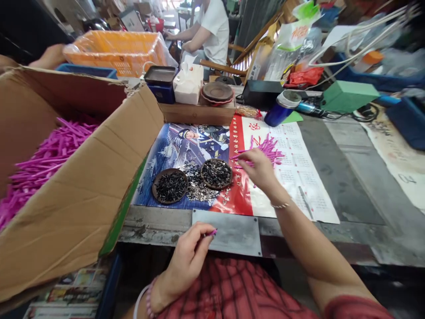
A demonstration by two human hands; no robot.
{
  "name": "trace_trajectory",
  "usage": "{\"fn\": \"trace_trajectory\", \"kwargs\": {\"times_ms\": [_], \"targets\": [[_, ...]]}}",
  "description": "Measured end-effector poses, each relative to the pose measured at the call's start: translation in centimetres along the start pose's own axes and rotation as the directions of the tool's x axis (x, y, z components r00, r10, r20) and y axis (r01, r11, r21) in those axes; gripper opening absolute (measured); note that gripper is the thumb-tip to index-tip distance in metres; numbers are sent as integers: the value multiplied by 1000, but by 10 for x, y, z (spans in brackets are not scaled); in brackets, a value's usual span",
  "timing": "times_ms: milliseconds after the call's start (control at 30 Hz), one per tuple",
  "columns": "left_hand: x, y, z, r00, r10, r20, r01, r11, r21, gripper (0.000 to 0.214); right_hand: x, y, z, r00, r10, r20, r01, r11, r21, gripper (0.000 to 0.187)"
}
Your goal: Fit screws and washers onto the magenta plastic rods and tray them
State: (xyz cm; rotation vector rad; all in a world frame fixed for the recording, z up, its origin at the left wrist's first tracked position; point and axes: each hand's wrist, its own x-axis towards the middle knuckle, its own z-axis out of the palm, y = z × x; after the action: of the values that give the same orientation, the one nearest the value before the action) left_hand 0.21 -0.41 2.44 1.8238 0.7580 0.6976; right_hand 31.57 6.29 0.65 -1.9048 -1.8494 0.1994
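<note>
My left hand (192,246), wearing bracelets, is closed near the table's front edge. Pinched in its fingertips is a pink plastic stick (213,232), mostly hidden. My right hand (257,170) reaches over the calendar poster, fingers closed around a slim pink stick (234,157) whose end sticks out leftward. Behind that hand lies a loose pile of pink sticks (269,150). To its left, a round dish (216,173) holds small dark and silver pieces. Another round dish (170,185) is filled with short black pieces. Small metal rings (199,192) lie scattered between the dishes.
A large cardboard box (79,177) of pink sticks stands at left. A metal plate (232,235) is fixed at the table's front edge. A silver pen-like tool (304,201) lies on the poster. Behind are a blue cup (280,110), a wooden block (199,114) and other people.
</note>
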Motion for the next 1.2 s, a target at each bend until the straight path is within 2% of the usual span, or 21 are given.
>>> {"fn": "trace_trajectory", "kwargs": {"times_ms": [67, 133, 300, 500, 567, 667, 700, 733, 767, 833, 967, 1067, 1200], "targets": [[-2, -1, -1, 1000, -5, -6, 5, 1000, 0, 16, 11, -2, 6, 990, 115, 85, -98, 979, -179, 20], [-4, -3, -3, 999, -32, -21, 32, 999, -12, 16, 22, -5, 13, 973, 182, 142, -135, 948, -288, 22], [-7, -10, -4, 989, -145, -44, 143, 989, -46, 15, 35, -8, 21, 959, 223, 173, -154, 927, -342, 25], [-3, -12, 3, 988, -156, -13, 154, 982, -108, 19, 40, -7, 8, 960, 223, 168, -169, 943, -288, 18], [0, -11, 5, 979, -201, -29, 193, 965, -175, 21, 29, -14, -2, 968, 209, 136, -170, 953, -251, 16], [4, -11, 9, 962, -266, -64, 234, 919, -317, 22, -6, -38, -16, 984, 163, 68, -157, 983, -90, 13], [5, -10, 11, 958, -276, -78, 231, 904, -359, 22, -22, -48, -18, 993, 121, 5, -120, 985, 120, 9], [7, -10, 13, 955, -282, -91, 226, 892, -392, 22, -38, -60, -19, 997, 71, -22, -61, 949, 310, 8], [9, -9, 15, 953, -285, -101, 219, 882, -418, 21, -54, -72, -18, 999, 29, -34, -12, 900, 436, 9], [12, -6, 18, 949, -295, -109, 219, 867, -447, 20, -81, -92, -12, 998, -19, -53, 46, 836, 546, 12], [18, -1, 23, 947, -300, -115, 215, 858, -467, 21, -107, -112, 0, 990, -50, -128, 112, 833, 542, 19], [18, 2, 25, 944, -307, -119, 215, 848, -485, 21, -111, -113, 2, 981, -67, -184, 152, 853, 499, 21], [14, 2, 28, 930, -355, -99, 249, 804, -540, 22, -113, -116, 1, 979, -43, -198, 127, 891, 435, 13]]}}
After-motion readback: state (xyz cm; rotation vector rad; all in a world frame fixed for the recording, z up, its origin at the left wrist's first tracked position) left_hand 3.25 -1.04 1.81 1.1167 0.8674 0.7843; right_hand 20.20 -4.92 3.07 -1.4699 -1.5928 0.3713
